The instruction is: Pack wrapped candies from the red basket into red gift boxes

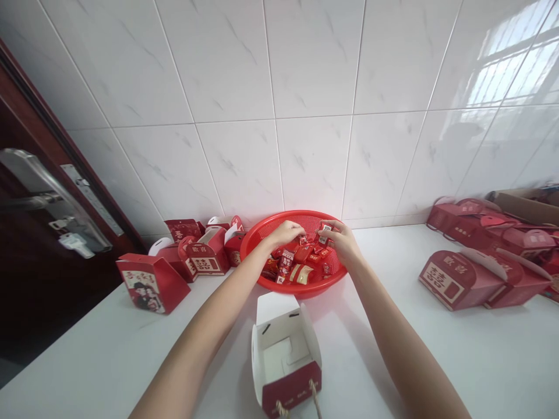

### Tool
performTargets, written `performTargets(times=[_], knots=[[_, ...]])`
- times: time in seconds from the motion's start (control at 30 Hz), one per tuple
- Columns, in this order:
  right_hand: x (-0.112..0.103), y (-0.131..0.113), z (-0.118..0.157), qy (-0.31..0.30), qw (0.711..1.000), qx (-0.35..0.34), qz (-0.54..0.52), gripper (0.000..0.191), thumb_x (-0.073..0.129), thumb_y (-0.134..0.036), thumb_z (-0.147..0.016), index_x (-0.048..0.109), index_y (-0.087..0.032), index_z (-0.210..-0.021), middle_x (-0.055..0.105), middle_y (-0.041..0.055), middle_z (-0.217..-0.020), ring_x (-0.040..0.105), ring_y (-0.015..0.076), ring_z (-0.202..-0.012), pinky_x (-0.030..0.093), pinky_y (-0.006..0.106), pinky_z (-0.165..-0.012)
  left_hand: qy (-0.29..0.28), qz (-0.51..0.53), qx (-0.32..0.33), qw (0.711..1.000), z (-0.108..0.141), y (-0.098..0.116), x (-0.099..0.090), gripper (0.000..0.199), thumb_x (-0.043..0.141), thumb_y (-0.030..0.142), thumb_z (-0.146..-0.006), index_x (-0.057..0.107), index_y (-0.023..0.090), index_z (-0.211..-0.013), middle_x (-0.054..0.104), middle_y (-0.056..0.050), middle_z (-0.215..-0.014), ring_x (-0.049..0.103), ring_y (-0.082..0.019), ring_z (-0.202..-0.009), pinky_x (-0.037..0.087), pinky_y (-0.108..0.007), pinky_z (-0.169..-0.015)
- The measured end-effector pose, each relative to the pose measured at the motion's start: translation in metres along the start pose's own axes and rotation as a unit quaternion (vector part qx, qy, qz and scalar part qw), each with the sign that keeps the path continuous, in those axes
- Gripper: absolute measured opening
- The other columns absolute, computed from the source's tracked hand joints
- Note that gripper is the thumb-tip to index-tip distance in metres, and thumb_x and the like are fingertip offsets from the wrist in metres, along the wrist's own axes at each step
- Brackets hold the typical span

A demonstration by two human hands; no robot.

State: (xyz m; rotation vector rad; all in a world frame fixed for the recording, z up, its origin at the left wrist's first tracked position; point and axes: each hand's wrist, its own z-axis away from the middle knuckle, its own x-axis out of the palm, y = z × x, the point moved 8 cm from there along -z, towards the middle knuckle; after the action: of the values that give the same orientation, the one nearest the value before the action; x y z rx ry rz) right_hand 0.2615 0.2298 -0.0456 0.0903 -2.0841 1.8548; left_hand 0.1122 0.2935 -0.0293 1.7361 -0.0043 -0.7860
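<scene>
Both my hands are over a red plastic basket (266, 226) filled with small wrapped sweets (305, 253), mostly red. My left hand (288, 233) is closed, its fingertips pinched on a small red-wrapped candy (302, 239), partly hidden by the fingers. At the basket's right side my right hand (341, 240) grips a red and white candy packet (324, 233) between thumb and fingers. In front of the basket stands an open gift box (290, 384), dark red outside and white inside, with its flaps up and a rope handle. Nothing lies inside the box.
Several red gift boxes (207, 256) stand at the left, near a dark door (39, 244) with keys in its lock. More red boxes (463, 279) are on the right, with a cardboard carton (524, 203) behind. A tiled wall (314, 163) backs the white table (384, 262).
</scene>
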Motion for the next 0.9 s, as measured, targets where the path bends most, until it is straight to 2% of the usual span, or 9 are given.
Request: performTargets(times=[0.17, 0.27, 0.33, 0.4, 0.47, 0.53, 0.7, 0.9], knots=[[0.001, -0.001, 0.001, 0.004, 1.000, 0.007, 0.000, 0.035, 0.076, -0.017, -0.055, 0.069, -0.020, -0.089, 0.071, -0.0003, -0.068, 0.069, 0.0195, -0.070, 0.054, 0.029, -0.062, -0.064, -0.104, -0.079, 0.989, 0.002, -0.025, 0.004, 0.021, 0.072, 0.023, -0.064, 0.061, 0.016, -0.047, 0.046, 0.005, -0.043, 0.036, -0.009, -0.042, 0.024, -0.027, -0.046], [0.001, -0.002, 0.003, 0.007, 1.000, 0.011, 0.002, 0.033, 0.075, -0.017, -0.056, 0.070, -0.020, -0.088, 0.071, -0.0004, -0.068, 0.069, 0.0197, -0.072, 0.054, 0.029, -0.062, -0.070, -0.142, -0.105, 0.982, 0.001, -0.036, 0.000, 0.017, 0.074, 0.022, -0.069, 0.066, 0.016, -0.055, 0.050, 0.005, -0.045, 0.043, -0.010, -0.044, 0.029, -0.026, -0.046], [0.002, -0.003, 0.004, 0.008, 1.000, 0.013, 0.003, 0.032, 0.074, -0.016, -0.057, 0.069, -0.020, -0.088, 0.071, -0.0004, -0.067, 0.069, 0.0194, -0.072, 0.054, 0.029, -0.062, -0.064, -0.159, -0.116, 0.978, -0.001, -0.042, -0.003, 0.014, 0.075, 0.025, -0.078, 0.070, 0.016, -0.069, 0.061, 0.002, -0.058, 0.054, -0.012, -0.053, 0.039, -0.024, -0.051], [0.002, -0.003, 0.004, 0.010, 1.000, 0.016, 0.004, 0.031, 0.073, -0.015, -0.057, 0.069, -0.020, -0.087, 0.070, -0.0007, -0.067, 0.069, 0.0191, -0.072, 0.054, 0.028, -0.062, -0.057, -0.174, -0.131, 0.974, -0.003, -0.048, -0.007, 0.016, 0.072, 0.031, -0.088, 0.071, 0.014, -0.089, 0.069, -0.002, -0.081, 0.063, -0.014, -0.069, 0.050, -0.025, -0.061], [0.001, -0.003, 0.004, 0.012, 1.000, 0.017, 0.005, 0.031, 0.072, -0.014, -0.057, 0.069, -0.020, -0.087, 0.070, -0.0008, -0.067, 0.069, 0.0184, -0.071, 0.054, 0.027, -0.061, -0.056, -0.189, -0.152, 0.969, -0.004, -0.055, -0.010, 0.024, 0.066, 0.035, -0.096, 0.068, 0.014, -0.108, 0.070, -0.006, -0.104, 0.067, -0.017, -0.085, 0.058, -0.032, -0.073], [0.001, -0.002, 0.004, 0.014, 1.000, 0.019, 0.007, 0.030, 0.072, -0.014, -0.059, 0.069, -0.019, -0.088, 0.069, -0.0010, -0.066, 0.067, 0.0173, -0.067, 0.053, 0.027, -0.058, -0.059, -0.202, -0.174, 0.962, -0.003, -0.061, -0.012, 0.030, 0.064, 0.036, -0.097, 0.065, 0.015, -0.119, 0.067, -0.008, -0.117, 0.068, -0.021, -0.097, 0.060, -0.038, -0.081], [0.001, -0.002, 0.005, 0.015, 1.000, 0.024, 0.013, 0.028, 0.069, -0.014, -0.061, 0.069, -0.019, -0.089, 0.069, -0.0010, -0.066, 0.064, 0.0158, -0.061, 0.051, 0.026, -0.053, -0.051, -0.219, -0.210, 0.951, 0.001, -0.070, -0.016, 0.032, 0.064, 0.035, -0.097, 0.064, 0.017, -0.123, 0.065, -0.009, -0.124, 0.067, -0.024, -0.105, 0.059, -0.042, -0.088], [0.002, -0.003, 0.005, 0.017, 0.999, 0.025, 0.017, 0.027, 0.069, -0.013, -0.061, 0.069, -0.019, -0.088, 0.068, -0.0013, -0.066, 0.064, 0.0152, -0.060, 0.051, 0.025, -0.052, 0.019, -0.189, -0.177, 0.966, -0.001, -0.062, -0.024, 0.031, 0.065, 0.034, -0.097, 0.064, 0.018, -0.123, 0.066, -0.009, -0.124, 0.067, -0.023, -0.105, 0.059, -0.041, -0.087]])
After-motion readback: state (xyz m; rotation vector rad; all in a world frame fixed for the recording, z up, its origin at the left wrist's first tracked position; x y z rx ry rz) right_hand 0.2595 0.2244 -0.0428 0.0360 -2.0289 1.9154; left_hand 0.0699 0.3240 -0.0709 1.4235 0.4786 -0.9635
